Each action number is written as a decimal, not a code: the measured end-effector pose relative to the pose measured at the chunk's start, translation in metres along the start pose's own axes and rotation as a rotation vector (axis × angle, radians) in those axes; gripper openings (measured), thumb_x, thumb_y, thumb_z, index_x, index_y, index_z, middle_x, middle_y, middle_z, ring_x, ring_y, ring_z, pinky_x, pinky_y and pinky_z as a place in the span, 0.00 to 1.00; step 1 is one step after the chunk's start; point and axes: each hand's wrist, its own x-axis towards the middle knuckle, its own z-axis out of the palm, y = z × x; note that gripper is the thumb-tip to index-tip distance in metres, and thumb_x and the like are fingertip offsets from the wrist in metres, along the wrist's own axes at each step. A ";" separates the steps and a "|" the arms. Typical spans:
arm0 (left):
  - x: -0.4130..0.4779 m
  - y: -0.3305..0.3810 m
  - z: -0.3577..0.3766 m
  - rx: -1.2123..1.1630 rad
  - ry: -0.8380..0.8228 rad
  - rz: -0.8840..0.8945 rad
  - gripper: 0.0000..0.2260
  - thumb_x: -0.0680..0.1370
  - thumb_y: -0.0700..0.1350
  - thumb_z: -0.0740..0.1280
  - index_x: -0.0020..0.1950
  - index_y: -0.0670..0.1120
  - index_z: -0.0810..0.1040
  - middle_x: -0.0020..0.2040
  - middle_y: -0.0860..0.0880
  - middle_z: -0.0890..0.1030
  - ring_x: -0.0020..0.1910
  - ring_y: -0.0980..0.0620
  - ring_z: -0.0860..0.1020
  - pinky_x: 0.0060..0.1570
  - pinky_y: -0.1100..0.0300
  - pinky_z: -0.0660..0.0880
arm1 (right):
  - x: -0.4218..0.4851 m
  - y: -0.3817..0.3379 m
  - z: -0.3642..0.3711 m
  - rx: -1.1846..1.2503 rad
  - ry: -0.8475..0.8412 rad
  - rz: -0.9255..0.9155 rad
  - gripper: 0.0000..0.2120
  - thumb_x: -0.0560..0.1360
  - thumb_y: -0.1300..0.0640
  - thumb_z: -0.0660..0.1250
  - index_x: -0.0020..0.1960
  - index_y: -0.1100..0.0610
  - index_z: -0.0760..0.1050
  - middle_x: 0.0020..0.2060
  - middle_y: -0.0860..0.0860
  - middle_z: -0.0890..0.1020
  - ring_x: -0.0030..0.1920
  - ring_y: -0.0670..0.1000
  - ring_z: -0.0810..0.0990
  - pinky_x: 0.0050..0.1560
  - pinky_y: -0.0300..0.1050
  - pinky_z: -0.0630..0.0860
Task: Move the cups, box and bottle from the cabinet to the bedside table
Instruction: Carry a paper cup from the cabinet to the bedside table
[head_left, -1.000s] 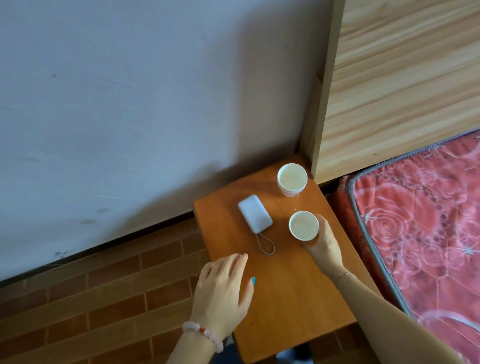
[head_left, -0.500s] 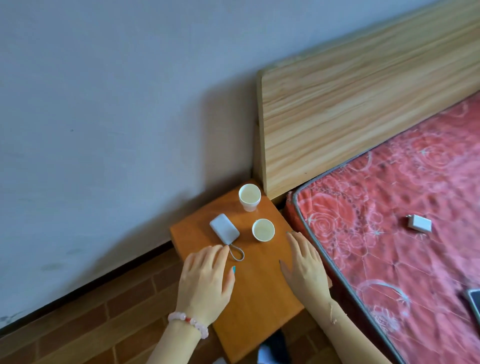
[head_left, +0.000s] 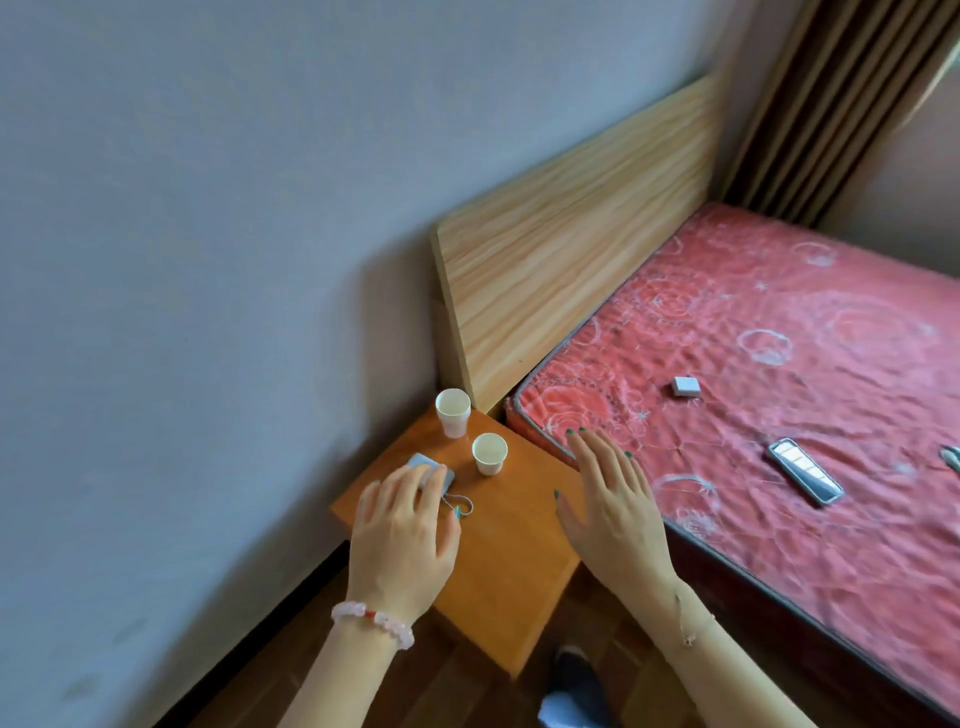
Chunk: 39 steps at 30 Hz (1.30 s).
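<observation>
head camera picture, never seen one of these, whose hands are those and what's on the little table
There is no machine here. A person wears a wide-angle camera on the head, looking down, so you see their own two hands. The left hand, with a bead bracelet, is spread over a white box with a cord loop, hiding part of it. The right hand is open beside the mattress. Two paper cups stand upright and apart on the bedside table: the far cup by the wall and the near cup. Neither hand holds anything.
</observation>
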 end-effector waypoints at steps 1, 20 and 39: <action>-0.003 0.001 -0.005 -0.008 0.001 0.022 0.20 0.72 0.51 0.63 0.60 0.43 0.78 0.56 0.43 0.81 0.55 0.43 0.79 0.52 0.44 0.77 | -0.008 -0.005 -0.008 -0.008 0.016 0.029 0.31 0.70 0.54 0.70 0.69 0.60 0.64 0.65 0.56 0.72 0.67 0.56 0.69 0.64 0.58 0.69; -0.033 0.173 -0.050 -0.301 0.083 0.766 0.19 0.72 0.50 0.63 0.62 0.46 0.75 0.56 0.47 0.80 0.57 0.45 0.77 0.59 0.45 0.73 | -0.180 0.009 -0.161 -0.252 0.327 0.592 0.26 0.75 0.48 0.59 0.71 0.56 0.63 0.68 0.53 0.70 0.69 0.53 0.66 0.67 0.58 0.65; -0.290 0.381 -0.123 -0.576 -0.009 1.423 0.22 0.75 0.53 0.56 0.62 0.44 0.77 0.58 0.46 0.80 0.58 0.43 0.77 0.58 0.43 0.73 | -0.520 -0.065 -0.329 -0.611 0.484 1.223 0.27 0.74 0.44 0.53 0.69 0.54 0.66 0.66 0.53 0.72 0.67 0.54 0.69 0.66 0.57 0.66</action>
